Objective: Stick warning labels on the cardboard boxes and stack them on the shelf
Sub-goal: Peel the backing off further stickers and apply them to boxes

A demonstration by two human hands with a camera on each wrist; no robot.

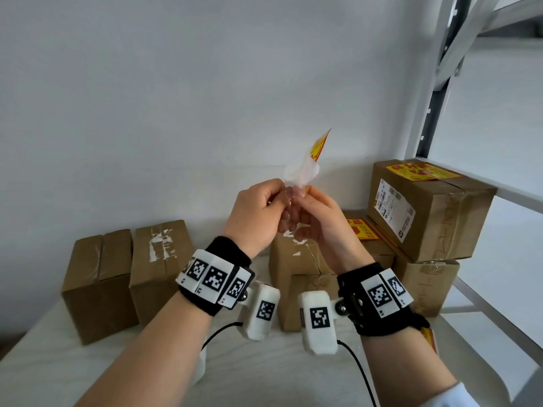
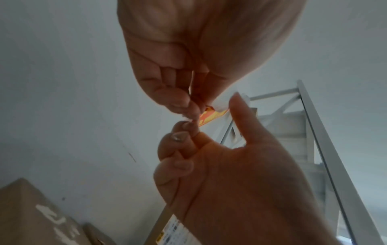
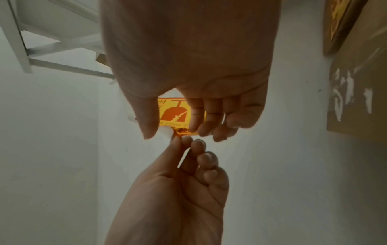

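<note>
Peeling now: my left hand [image 1: 255,214] and right hand [image 1: 318,221] both pinch the label [image 1: 318,145] standing just above my fingertips, backing half off. Next, press it onto the box [image 1: 296,268] below.

Six brown cardboard boxes [image 1: 100,283] stand beside the grey metal shelf [image 1: 435,92]; three yellow-and-red warning labels [image 1: 421,171] are clearly visible; two hands [image 1: 258,214].
</note>
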